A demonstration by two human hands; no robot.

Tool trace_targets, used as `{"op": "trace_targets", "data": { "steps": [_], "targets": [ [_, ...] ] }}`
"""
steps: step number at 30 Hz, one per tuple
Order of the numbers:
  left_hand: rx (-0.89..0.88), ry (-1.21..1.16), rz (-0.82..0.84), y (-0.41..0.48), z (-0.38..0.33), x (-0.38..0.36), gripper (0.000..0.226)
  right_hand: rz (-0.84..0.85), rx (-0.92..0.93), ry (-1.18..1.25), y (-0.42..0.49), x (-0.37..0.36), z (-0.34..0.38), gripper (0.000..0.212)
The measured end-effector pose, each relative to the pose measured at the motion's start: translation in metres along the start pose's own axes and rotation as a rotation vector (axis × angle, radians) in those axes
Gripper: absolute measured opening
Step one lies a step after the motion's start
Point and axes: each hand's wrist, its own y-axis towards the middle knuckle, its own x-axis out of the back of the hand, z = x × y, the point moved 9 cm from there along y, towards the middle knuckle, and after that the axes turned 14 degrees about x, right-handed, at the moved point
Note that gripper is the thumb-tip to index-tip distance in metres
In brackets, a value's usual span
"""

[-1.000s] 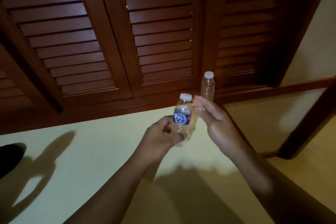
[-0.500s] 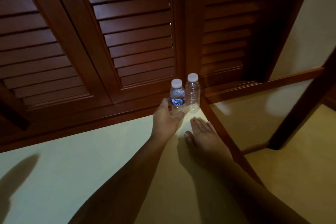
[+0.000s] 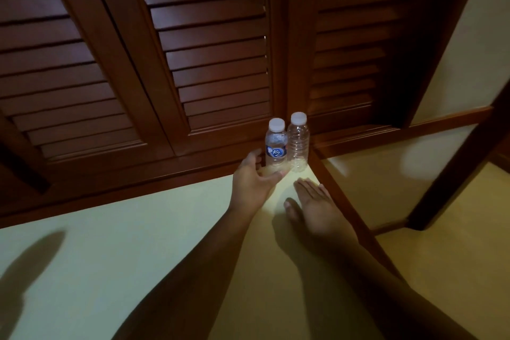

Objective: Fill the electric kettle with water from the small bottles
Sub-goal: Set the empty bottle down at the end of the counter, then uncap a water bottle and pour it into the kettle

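Labelled bottle (left hand grips it) beside clear bottle: two total

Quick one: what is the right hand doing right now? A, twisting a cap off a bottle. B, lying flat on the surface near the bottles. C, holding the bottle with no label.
B: the right hand lies flat, fingers straight, on the pale surface just short of the unlabelled bottle, touching neither bottle; only the left hand grips the blue-labelled bottle.
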Motion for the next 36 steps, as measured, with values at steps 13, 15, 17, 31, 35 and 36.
{"op": "trace_targets", "data": {
  "steps": [13, 15, 17, 31, 35, 36],
  "targets": [
    [0.082, -0.045, -0.176, -0.18, 0.109, 0.17, 0.05, -0.081, 0.276, 0.259, -0.022, -0.016, 0.172, 0.052],
    [0.119, -0.036, -0.245, -0.212, 0.14, 0.207, 0.057, -0.03, 0.383, 0.343, -0.027, -0.036, 0.227, 0.051],
    [0.139, -0.018, -0.318, -0.245, 0.164, 0.243, 0.059, 0.025, 0.492, 0.435, -0.035, -0.056, 0.281, 0.05],
    [0.259, 0.015, -0.82, -0.474, 0.283, 0.438, 0.049, 0.167, 0.979, 0.8, -0.132, -0.124, 0.582, 0.041],
    [0.278, 0.05, -0.894, -0.508, 0.319, 0.5, 0.043, 0.193, 1.049, 0.771, -0.142, -0.149, 0.665, 0.042],
    [0.283, 0.056, -0.908, -0.513, 0.329, 0.518, 0.043, 0.194, 1.046, 0.743, -0.139, -0.158, 0.686, 0.043]
  ]
}}
